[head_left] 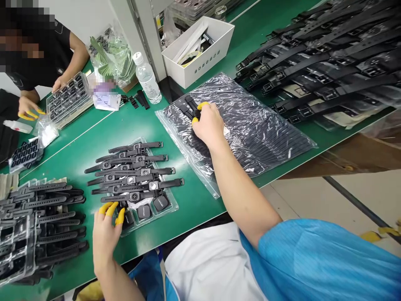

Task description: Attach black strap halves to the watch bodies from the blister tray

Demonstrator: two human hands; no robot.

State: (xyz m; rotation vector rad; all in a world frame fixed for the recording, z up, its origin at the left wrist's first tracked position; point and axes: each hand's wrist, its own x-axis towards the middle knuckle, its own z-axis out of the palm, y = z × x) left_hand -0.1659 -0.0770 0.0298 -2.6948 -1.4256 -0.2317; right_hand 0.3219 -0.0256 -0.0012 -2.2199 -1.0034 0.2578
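Observation:
A clear plastic tray (173, 205) lies on the green table, with several black-strapped watches (131, 180) laid across it and square black watch bodies (144, 211) along its near edge. My left hand (107, 232), yellow covers on its fingertips, is closed at the tray's near left corner around a dark piece, mostly hidden by the fingers. To the right, a large clear bag (260, 133) full of black straps lies flat. Over its upper left part my right hand (210, 125) pinches black strap pieces (189, 108) between yellow-covered fingertips.
Stacked trays of watches (53, 225) stand at the left. Further back are a water bottle (148, 79), a white box (200, 58) and a metal post. Many black straps (338, 62) cover the right side. Another person's hands (59, 83) work at the upper left.

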